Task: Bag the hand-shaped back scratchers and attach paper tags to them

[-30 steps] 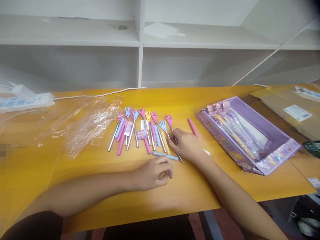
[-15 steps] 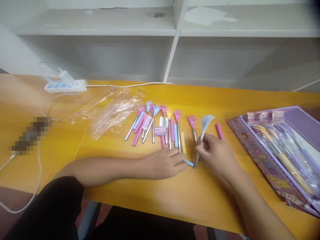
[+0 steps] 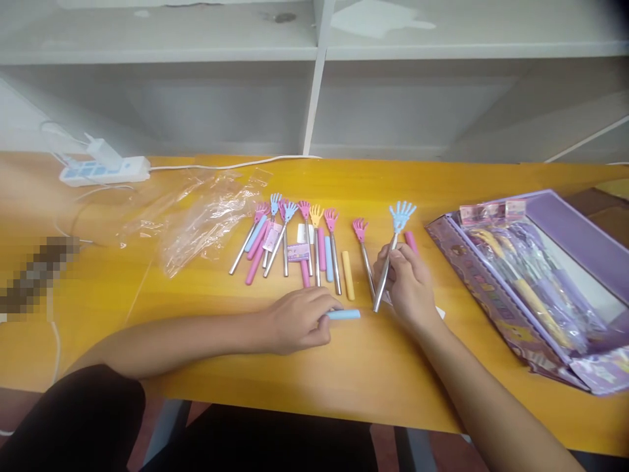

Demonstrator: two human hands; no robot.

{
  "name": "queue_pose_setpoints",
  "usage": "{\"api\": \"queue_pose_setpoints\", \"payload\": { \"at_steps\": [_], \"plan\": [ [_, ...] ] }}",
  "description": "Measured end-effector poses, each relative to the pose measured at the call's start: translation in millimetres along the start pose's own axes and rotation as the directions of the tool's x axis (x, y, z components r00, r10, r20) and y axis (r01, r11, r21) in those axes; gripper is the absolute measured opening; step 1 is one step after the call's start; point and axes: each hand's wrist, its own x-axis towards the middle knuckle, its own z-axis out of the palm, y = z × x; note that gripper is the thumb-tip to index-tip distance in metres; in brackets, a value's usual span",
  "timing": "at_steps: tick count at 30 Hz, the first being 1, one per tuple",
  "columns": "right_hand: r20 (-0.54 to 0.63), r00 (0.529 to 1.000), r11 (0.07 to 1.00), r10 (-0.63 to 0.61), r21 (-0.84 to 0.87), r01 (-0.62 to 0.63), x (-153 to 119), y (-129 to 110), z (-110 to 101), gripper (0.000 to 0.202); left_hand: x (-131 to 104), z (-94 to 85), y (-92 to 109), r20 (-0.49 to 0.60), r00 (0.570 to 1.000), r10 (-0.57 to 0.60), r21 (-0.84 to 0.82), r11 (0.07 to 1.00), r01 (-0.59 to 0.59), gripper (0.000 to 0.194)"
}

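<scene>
Between its thumb and fingers, my left hand [image 3: 304,320] pinches a light blue tube [image 3: 344,314] lying sideways just above the table. My right hand [image 3: 405,278] grips a silver rod topped by a blue hand-shaped head [image 3: 402,215], which points up and away from me. Just left of that hand lies a rod with a pink hand-shaped head [image 3: 360,229]. A yellow tube [image 3: 348,275] rests between my hands. Several more rods with pink, blue and yellow heads [image 3: 316,215] lie with coloured tubes and small cards left of it. A pink tube [image 3: 411,242] shows behind my right hand.
A purple display box [image 3: 491,295] with several wrapped rods stands at the right. Crumpled clear plastic [image 3: 206,223] lies at the left, near a white power strip [image 3: 105,172] and its cable. Grey-white shelving [image 3: 417,105] rises behind the table [image 3: 295,387].
My left hand has taken hold of the blue tube and drawn it leftward, off the table spot by the rods. My right hand has turned, and the blue head now faces up with fingers spread.
</scene>
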Motion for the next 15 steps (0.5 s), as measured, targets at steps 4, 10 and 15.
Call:
{"api": "queue_pose_setpoints", "payload": {
  "at_steps": [4, 10, 15],
  "plan": [
    [-0.049, 0.995, 0.975, 0.091, 0.207, -0.079, -2, -9, 8, 0.022, -9, -4.9, -5, 0.083, 0.963, -0.257, -0.369, 0.889, 0.269, 0.017],
    [0.003, 0.988, 0.939, 0.152, 0.313, -0.146, -7, -24, 15, 0.015, -8, -12.0, -11, 0.146, 0.956, -0.253, -0.653, 0.701, 0.286, 0.031],
    [-0.002, 0.991, 0.943, 0.136, 0.306, -0.129, -11, -26, 16, 0.017, -9, -11.7, -11, 0.226, 0.944, -0.239, -0.677, 0.659, 0.328, 0.050]
  ]
}}
